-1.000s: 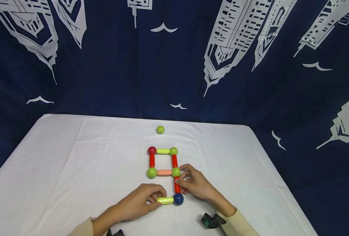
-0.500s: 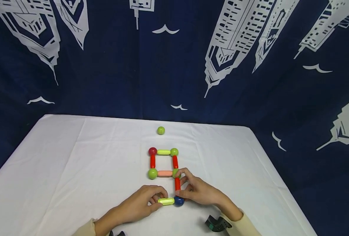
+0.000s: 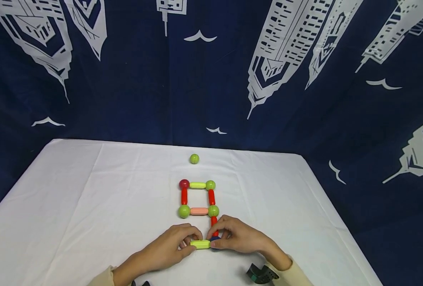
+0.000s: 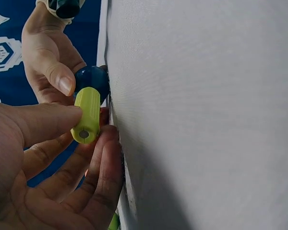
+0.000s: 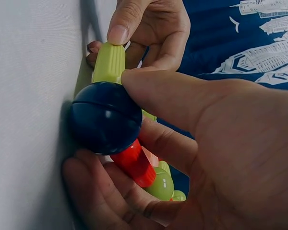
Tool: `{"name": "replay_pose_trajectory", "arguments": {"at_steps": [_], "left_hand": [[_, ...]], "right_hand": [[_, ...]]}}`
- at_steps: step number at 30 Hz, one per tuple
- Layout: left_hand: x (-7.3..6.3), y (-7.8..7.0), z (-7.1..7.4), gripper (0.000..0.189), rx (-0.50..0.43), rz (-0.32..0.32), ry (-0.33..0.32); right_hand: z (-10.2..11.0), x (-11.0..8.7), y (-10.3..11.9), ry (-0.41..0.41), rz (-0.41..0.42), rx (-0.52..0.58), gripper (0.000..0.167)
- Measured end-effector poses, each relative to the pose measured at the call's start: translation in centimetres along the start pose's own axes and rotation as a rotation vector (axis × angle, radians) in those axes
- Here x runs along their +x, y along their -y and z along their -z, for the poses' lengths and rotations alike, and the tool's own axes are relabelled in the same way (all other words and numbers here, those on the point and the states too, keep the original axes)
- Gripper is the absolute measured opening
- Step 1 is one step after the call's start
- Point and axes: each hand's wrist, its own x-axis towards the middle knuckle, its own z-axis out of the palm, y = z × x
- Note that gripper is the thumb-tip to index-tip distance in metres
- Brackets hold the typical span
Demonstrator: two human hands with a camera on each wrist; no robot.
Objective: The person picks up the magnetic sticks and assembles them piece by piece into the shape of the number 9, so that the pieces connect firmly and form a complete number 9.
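Note:
My left hand (image 3: 172, 244) pinches the yellow-green magnetic rod (image 3: 200, 244) between thumb and fingers; its free end with a metal tip (image 4: 84, 134) faces the left wrist camera. The rod's other end meets a dark blue ball (image 5: 105, 117), which my right hand (image 3: 240, 236) holds, thumb on one side and fingers beneath and around it. In the head view that hand covers most of the ball. From the ball a red rod (image 3: 214, 221) runs up to a green ball (image 3: 213, 211), the lower right corner of a square of rods and balls.
The square continues with a salmon rod (image 3: 198, 211), a green ball (image 3: 184, 211), a dark red ball (image 3: 184, 184) and another green ball (image 3: 210, 185). A loose green ball (image 3: 194, 159) lies near the far edge of the white-covered table (image 3: 107, 190). A blue curtain (image 3: 132, 87) hangs behind.
My right hand has moved down along the red rod from the green corner ball to the blue ball, its fingers now closing round it. My left hand keeps its place on the yellow-green rod.

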Motion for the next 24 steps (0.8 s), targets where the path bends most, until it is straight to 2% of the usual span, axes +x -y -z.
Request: {"name": "replay_pose_trajectory", "arguments": {"at_steps": [4, 8, 11, 14, 17, 21, 24], "left_hand": [[0.1, -0.4, 1.1, 0.023, 0.043, 0.010, -0.003], [1.3, -1.0, 3.4, 0.025, 0.123, 0.032, -0.080], [3.2, -0.9, 5.6, 0.026, 0.169, 0.036, -0.178], [5.5, 0.0, 7.6, 0.025, 0.180, 0.058, -0.279], [7.9, 1.3, 9.2, 0.026, 0.182, 0.143, -0.349], [11.0, 3.2, 10.5, 0.034, 0.202, 0.262, -0.370], [13.1, 4.3, 11.1, 0.040, 0.229, 0.291, -0.356]], "right_hand": [[-0.1, 0.0, 0.0, 0.000, -0.008, 0.012, 0.016], [0.1, 0.0, 0.1, 0.003, -0.006, -0.002, 0.015], [0.1, 0.0, 0.0, 0.002, -0.001, -0.010, 0.014], [0.1, 0.0, -0.2, -0.003, 0.005, -0.014, 0.014], [0.1, 0.1, -0.4, -0.006, 0.007, -0.017, 0.014], [0.0, 0.2, -0.6, 0.001, -0.008, -0.012, 0.014], [0.1, 0.1, -0.7, -0.001, -0.026, -0.006, 0.013]]}}
